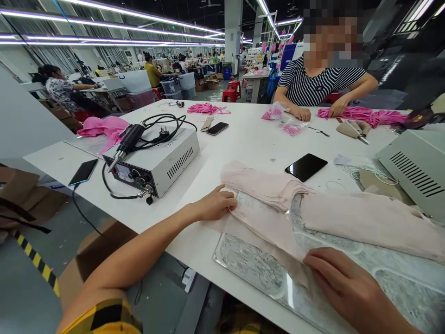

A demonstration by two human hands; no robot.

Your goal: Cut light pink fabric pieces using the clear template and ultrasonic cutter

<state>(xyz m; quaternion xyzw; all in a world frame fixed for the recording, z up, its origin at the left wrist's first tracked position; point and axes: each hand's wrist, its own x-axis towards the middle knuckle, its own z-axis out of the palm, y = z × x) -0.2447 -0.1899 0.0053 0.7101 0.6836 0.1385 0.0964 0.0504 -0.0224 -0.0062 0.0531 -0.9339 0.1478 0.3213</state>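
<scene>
A thin, pale pink fabric piece stretches between both of my hands over a clear plastic board with a marbled grey look. My left hand pinches its far left edge, close to a stack of similar pale pink pieces. Lower down, my right hand has its fingers closed on the near edge of the same piece. Another pile of pale pink fabric lies to the right on the board.
A white box-shaped machine with a cabled handpiece stands left. Phones lie about, one black phone beyond the stack. A grey vented box is at right. Opposite, a person in a striped top handles bright pink strips.
</scene>
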